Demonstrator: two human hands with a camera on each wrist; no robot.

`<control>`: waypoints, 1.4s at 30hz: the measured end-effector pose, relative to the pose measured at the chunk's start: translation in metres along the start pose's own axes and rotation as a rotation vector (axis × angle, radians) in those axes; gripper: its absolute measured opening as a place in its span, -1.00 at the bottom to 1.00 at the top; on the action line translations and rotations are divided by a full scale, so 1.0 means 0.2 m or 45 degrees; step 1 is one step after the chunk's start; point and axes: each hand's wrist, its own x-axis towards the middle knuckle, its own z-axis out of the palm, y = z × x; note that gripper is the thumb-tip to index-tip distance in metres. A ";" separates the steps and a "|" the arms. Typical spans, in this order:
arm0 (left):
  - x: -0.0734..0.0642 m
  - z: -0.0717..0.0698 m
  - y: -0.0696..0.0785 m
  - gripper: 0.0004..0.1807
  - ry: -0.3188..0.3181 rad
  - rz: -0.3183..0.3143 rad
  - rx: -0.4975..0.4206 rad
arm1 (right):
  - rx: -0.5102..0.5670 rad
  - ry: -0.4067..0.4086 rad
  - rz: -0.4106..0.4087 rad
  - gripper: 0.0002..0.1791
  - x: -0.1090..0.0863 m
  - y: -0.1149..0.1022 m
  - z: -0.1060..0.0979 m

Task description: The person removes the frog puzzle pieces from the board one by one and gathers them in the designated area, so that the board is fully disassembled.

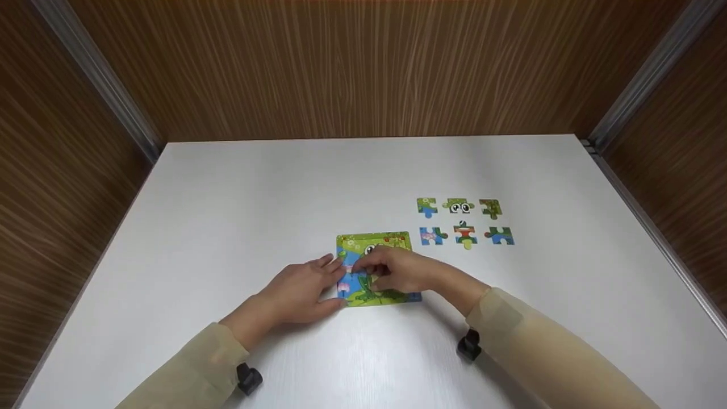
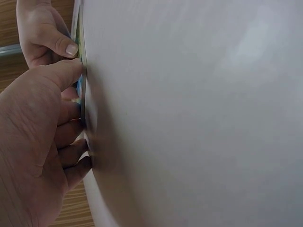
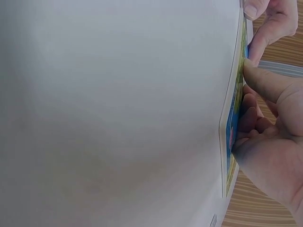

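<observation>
A square frog puzzle board lies on the white table in the head view. The left hand rests along its left side, the fingers at the edge and the thumb by the lower left corner. Over the middle of the board, the right hand bends downward, its thumb and index finger touching the picture and several other fingers curled under. Whether a piece lies between those fingertips is hidden. In the right wrist view, the thumb and fingers of the right hand meet the board edge-on.
Loose puzzle pieces lie in two rows right of the board, among them an eyes piece and a red mouth piece. Brown wood-grain panels enclose the table at the back and sides.
</observation>
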 end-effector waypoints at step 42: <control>0.00 0.01 0.00 -0.25 0.019 -0.003 -0.009 | -0.022 0.129 -0.239 -0.63 -0.03 0.01 0.07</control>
